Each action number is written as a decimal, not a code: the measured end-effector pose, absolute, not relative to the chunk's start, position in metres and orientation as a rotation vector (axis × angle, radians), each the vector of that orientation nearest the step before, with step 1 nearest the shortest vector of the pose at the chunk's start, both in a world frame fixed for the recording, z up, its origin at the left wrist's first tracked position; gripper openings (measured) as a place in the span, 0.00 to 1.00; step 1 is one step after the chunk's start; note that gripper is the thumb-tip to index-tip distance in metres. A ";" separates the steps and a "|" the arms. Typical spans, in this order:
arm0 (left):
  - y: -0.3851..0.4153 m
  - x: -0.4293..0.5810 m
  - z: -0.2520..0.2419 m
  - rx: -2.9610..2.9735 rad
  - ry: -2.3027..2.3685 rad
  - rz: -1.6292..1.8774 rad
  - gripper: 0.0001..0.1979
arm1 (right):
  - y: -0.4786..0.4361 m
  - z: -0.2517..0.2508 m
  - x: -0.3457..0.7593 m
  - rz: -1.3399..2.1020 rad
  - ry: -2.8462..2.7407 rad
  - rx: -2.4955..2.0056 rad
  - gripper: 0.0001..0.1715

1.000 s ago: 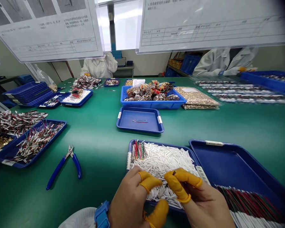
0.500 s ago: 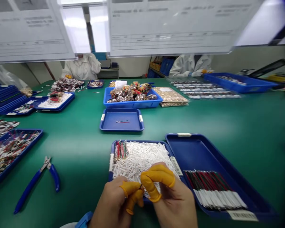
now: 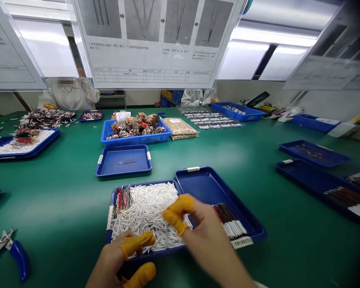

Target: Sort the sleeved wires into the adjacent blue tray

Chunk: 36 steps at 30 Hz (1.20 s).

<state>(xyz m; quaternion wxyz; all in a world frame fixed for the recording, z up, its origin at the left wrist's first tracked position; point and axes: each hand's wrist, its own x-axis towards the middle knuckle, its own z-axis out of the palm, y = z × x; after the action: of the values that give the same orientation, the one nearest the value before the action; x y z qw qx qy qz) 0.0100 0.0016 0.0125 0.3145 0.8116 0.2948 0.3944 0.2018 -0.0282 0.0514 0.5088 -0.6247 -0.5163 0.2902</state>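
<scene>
My left hand (image 3: 115,256), with yellow finger cots on thumb and forefinger, is over the near left edge of a blue tray (image 3: 109,236). Its thumb and forefinger are apart with nothing between them. Loose short white tubes (image 3: 147,206) fill that tray, and a small bunch of red and green wires (image 3: 123,198) lies at its far left corner. Above the tray's right side, my right hand (image 3: 202,230) has its yellow-covered fingertips closed together; whatever they may hold is hidden. Partly behind that hand, a row of wires with white sleeves (image 3: 232,224) lies in a second blue tray (image 3: 195,180).
Blue-handled cutters (image 3: 19,256) lie at the left. Farther back stand a small tray (image 3: 108,164) with thin wires and a blue bin (image 3: 135,140) of bundled parts. More trays (image 3: 315,154) are at the right. Two people in white sit opposite, and printed sheets (image 3: 156,56) hang above.
My hands have separated: the fingertips were together over the tubes, and now the left is open while the right has moved away from it. The view has turned right.
</scene>
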 end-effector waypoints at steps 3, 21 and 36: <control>0.005 0.006 0.013 2.137 0.857 1.085 0.13 | -0.036 0.061 0.258 0.661 -1.231 -1.888 0.13; 0.056 -0.018 0.022 2.265 1.701 0.528 0.14 | -0.017 0.053 0.274 0.447 -1.499 -2.264 0.08; 0.094 0.013 0.038 2.307 1.716 0.007 0.11 | 0.080 0.036 0.132 0.625 -2.013 -2.241 0.16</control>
<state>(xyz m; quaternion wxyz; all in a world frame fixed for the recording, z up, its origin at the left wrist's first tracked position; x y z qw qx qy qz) 0.0132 0.0942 0.0382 0.1328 0.7953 0.5916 0.0023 0.1324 0.0803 0.0361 0.0327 -0.7281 -0.6539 0.2031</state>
